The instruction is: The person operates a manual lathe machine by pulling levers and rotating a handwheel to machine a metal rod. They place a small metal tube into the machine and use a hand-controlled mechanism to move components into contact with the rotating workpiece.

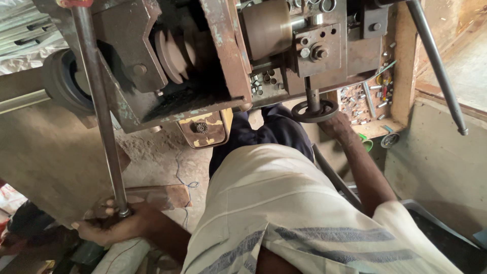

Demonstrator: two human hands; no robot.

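Observation:
I look down over my pale striped shirt at a rusty metal lathe (213, 56). My left hand (114, 223) is closed around the lower end of a long grey steel lever (99, 106) at the lower left. My right hand (337, 124) grips the rim of a small dark handwheel (314, 110) under the machine's carriage. A brown cylindrical chuck (266, 28) sits at the top centre.
A wooden tray (401, 66) to the right holds several small metal parts and screws. Another long steel rod (436, 66) slants down the upper right. A grooved pulley (172, 53) shows inside the machine. Dusty ground with a thin wire (182, 172) lies below.

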